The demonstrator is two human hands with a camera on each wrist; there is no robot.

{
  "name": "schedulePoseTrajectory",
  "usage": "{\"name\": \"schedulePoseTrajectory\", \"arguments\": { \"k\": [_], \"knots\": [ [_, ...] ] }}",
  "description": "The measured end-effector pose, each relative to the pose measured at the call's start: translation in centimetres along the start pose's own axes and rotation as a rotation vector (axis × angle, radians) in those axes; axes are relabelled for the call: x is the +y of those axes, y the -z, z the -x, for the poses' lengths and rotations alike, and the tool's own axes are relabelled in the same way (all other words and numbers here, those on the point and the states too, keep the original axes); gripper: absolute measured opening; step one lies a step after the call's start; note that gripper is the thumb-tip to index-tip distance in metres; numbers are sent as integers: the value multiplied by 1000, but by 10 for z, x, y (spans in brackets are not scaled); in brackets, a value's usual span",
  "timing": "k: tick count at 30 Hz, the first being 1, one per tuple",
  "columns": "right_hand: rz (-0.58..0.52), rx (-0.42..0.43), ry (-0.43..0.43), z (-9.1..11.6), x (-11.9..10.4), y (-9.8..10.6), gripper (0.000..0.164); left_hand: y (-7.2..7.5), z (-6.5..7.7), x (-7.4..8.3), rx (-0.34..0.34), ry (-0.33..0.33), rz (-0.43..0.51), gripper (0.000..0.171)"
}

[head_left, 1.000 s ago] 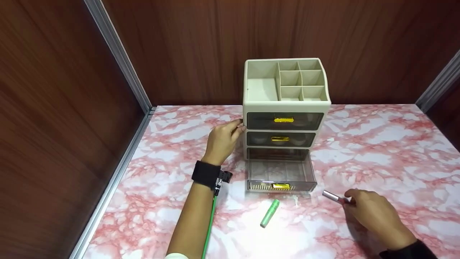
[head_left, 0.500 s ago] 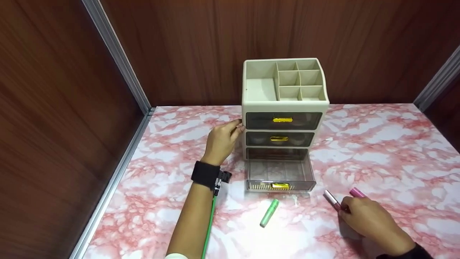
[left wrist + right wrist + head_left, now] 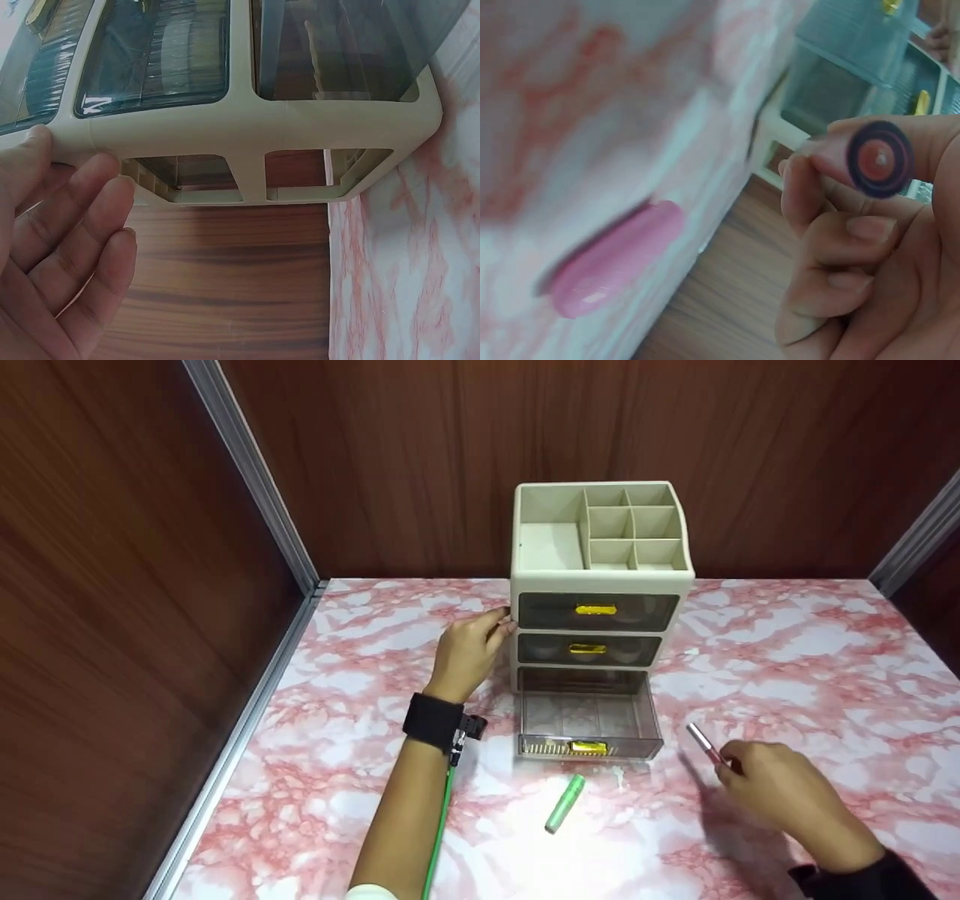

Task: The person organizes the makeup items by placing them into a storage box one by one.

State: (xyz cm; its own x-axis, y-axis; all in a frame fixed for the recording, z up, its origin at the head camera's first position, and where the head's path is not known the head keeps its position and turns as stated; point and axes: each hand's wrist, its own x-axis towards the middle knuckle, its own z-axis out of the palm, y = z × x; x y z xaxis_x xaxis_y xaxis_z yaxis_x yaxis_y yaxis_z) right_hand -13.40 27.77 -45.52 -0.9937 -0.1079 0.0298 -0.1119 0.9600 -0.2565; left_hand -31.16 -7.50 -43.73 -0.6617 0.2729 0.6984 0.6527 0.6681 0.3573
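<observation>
My right hand [image 3: 784, 784] pinches a slim lip gloss tube [image 3: 703, 740] with a silver cap and reddish body, raised over the table to the right of the drawer organizer [image 3: 602, 576]. In the right wrist view, the dark-ringed round end of the tube [image 3: 880, 159] faces the camera. My left hand [image 3: 466, 656] holds the organizer's left side; in the left wrist view its thumb [image 3: 36, 146] is against the cream frame, the index finger partly hidden. The organizer's clear bottom drawer [image 3: 589, 746] is pulled out. A green tube [image 3: 565, 804] lies in front of it.
A pink tube [image 3: 619, 259] lies on the marbled table [image 3: 345, 825] below my right hand, hidden in the head view. Two upper drawers with yellow handles [image 3: 596, 610] are closed. Wood panels [image 3: 420, 457] stand behind and at both sides.
My right hand first shifts slightly, uncovering the pink tube, then lifts the lip gloss tube up and toward the organizer. The left hand stays on the organizer.
</observation>
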Motion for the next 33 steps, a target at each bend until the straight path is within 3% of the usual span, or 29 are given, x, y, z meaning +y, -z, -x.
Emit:
{"name": "schedulePoseTrajectory", "arguments": {
  "k": [17,25,33],
  "knots": [
    [-3,132,86,-38,-50,11,14,0,0,0,-7,-2,1,33],
    [-80,40,124,-64,-76,5,16,-1,-1,-1,-1,-14,6,31],
    [-126,-13,161,-93,-83,-6,19,0,0,0,-11,2,1,30]
  ]
}}
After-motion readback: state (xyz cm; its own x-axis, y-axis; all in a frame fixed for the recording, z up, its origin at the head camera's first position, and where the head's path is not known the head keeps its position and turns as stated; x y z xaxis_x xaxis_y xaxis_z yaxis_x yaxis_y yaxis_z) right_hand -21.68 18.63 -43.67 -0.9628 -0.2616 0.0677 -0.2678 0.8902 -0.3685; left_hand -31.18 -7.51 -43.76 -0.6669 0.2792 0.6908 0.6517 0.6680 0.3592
